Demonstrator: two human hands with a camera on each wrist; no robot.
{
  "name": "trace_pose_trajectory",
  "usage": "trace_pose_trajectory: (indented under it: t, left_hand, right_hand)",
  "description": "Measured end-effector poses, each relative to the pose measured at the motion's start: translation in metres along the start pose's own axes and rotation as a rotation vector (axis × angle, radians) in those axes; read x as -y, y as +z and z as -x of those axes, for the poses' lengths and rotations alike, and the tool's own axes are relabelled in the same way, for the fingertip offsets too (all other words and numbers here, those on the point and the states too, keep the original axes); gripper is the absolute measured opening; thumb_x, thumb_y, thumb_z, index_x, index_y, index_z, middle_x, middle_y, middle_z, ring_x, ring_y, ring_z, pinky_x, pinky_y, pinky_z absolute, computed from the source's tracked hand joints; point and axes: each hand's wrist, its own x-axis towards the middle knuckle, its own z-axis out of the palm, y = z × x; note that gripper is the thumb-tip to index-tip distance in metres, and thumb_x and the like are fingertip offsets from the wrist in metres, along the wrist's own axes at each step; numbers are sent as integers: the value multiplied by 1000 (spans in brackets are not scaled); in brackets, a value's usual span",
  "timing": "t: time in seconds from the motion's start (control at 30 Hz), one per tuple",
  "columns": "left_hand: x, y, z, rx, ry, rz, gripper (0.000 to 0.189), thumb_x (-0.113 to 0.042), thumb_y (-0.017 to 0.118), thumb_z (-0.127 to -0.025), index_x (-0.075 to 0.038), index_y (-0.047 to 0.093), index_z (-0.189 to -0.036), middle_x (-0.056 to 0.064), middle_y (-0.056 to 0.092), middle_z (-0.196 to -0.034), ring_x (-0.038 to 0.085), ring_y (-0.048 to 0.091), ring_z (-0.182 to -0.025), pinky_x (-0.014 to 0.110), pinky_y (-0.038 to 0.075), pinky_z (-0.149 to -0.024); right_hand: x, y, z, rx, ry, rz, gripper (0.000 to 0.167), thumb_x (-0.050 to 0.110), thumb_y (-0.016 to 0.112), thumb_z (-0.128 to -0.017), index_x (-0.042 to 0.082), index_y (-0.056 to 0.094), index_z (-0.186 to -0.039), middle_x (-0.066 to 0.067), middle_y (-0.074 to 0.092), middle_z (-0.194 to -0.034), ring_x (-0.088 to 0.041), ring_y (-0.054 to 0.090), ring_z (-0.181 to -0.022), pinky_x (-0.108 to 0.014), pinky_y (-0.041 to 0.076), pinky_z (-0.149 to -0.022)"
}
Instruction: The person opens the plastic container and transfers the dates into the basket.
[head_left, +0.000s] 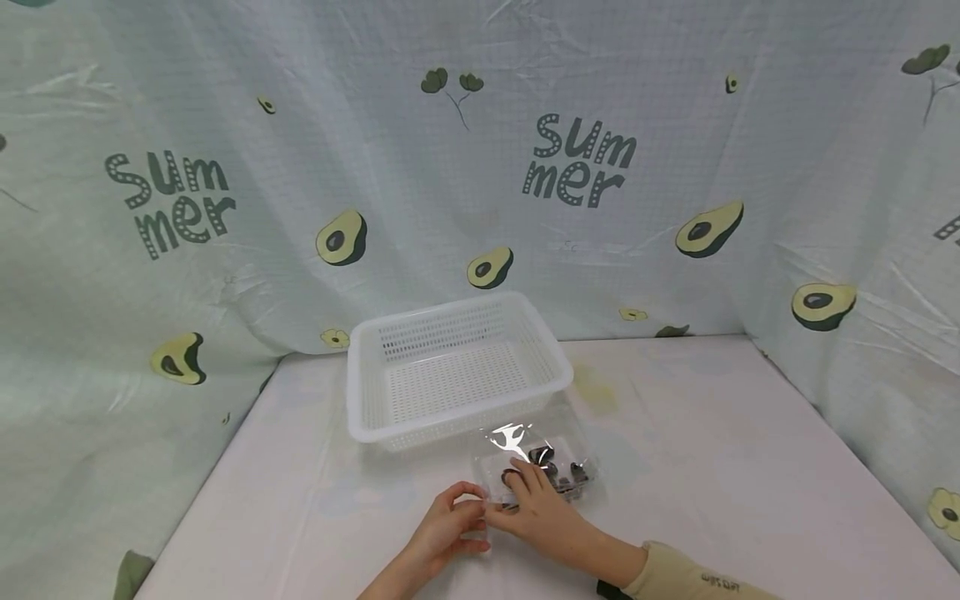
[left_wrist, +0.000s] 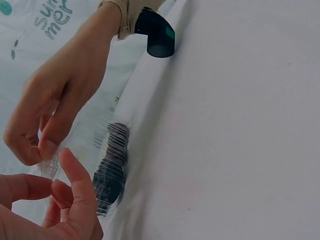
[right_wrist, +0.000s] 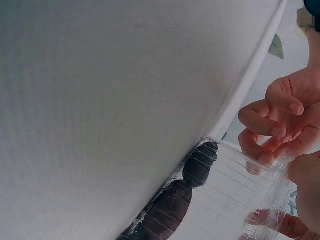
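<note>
A clear plastic clamshell box (head_left: 572, 442) lies on the table, with several dark, rounded oblong pieces (right_wrist: 167, 210) inside. The left hand (head_left: 447, 525) is at the box's near left corner, its thumb and fingertips pinching the clear edge. Right beside it, the right hand (head_left: 551, 517) reaches over the front of the box. In the left wrist view the right hand's thumb (left_wrist: 49, 147) and bent fingers pinch the same plastic edge. Through the ribbed side wall, the dark pieces (left_wrist: 111, 172) show in a row.
Just behind the box stands a white perforated plastic basket (head_left: 450, 383) with nothing in it. A pale cloth covers the table (head_left: 712, 467). Behind and at the sides hangs a sheet (head_left: 420, 167) printed with avocados. A black wrist device (left_wrist: 159, 37) sits by the right sleeve.
</note>
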Motion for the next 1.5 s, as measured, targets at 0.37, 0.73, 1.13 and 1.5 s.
trace_pose_trajectory:
  t: [0.37, 0.73, 1.13, 1.5]
  left_hand:
    - [1, 2, 0, -2, 14, -12, 19, -11, 55, -82, -7, 48, -99, -5, 64, -79, 5, 48, -62, 29, 53, -58]
    - [-1, 0, 0, -22, -18, -26, 19, -14, 56, -84, -8, 49, -101, -6, 61, -78, 8, 50, -66, 36, 54, -62]
    - [-2, 3, 3, -35, -52, 9, 12, -15, 46, -87, -8, 49, -97, 0, 54, -85, 11, 55, -74, 43, 53, -65]
    - [-5, 3, 3, -50, -87, 4, 15, -19, 42, -92, -7, 50, -97, 1, 51, -85, 11, 55, -73, 43, 53, -66]
  right_hand:
    - [1, -5, -4, 24, 37, -14, 39, 5, 12, -96, 21, 47, -93, -11, 50, -91, -30, 52, -93, -39, 48, -77]
    - [-1, -10, -4, 131, 15, 3, 40, 8, 65, -69, 18, 49, -104, -12, 49, -91, -35, 54, -97, -41, 49, -78]
    - [-8, -14, 4, 215, 4, -13, 42, 24, 72, -68, 30, 52, -104, -7, 51, -104, -31, 50, -109, -38, 46, -81]
    - [-32, -22, 24, 174, 39, -83, 51, 30, 74, -69, 21, 51, -114, 2, 53, -106, -23, 51, -106, -34, 48, -78]
